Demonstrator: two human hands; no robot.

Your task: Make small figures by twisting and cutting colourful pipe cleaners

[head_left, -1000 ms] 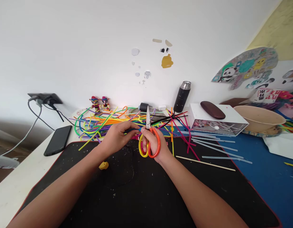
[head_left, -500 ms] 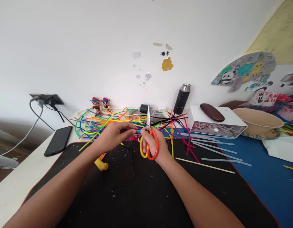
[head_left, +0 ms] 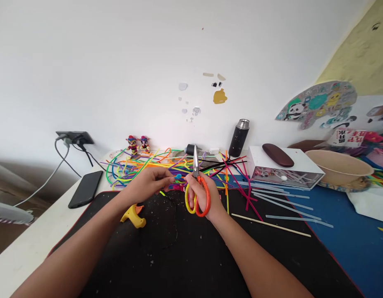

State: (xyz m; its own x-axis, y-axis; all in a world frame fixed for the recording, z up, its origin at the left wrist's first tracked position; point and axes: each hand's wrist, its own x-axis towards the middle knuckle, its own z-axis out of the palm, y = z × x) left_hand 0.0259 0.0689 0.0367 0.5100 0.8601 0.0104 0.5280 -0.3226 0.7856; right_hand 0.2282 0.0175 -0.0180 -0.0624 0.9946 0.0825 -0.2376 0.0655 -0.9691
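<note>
My right hand (head_left: pixel 207 194) grips orange-and-yellow scissors (head_left: pixel 196 186) by the handles, blades closed and pointing up. My left hand (head_left: pixel 149 183) is closed in a pinch on a small blue pipe-cleaner piece (head_left: pixel 178 176), held just left of the blades. Both hands hover over the far part of a black mat (head_left: pixel 185 256). Behind them lies a heap of coloured pipe cleaners (head_left: pixel 142 163). A yellow glue gun (head_left: pixel 134 214) rests on the mat beside my left wrist.
A black phone (head_left: pixel 86 188) lies at the left, with cables and a wall socket (head_left: pixel 74 136) behind. A black flask (head_left: pixel 238 138), a white box (head_left: pixel 284 165) with a brown case, a beige bowl (head_left: pixel 338 163), clear glue sticks (head_left: pixel 287 203) and a wooden skewer (head_left: pixel 270 224) are at the right.
The view has tilted, shifting the scene down and right. The glue gun has come out from behind my left arm. The blue piece now shows at my left fingertips, slightly apart from the blades.
</note>
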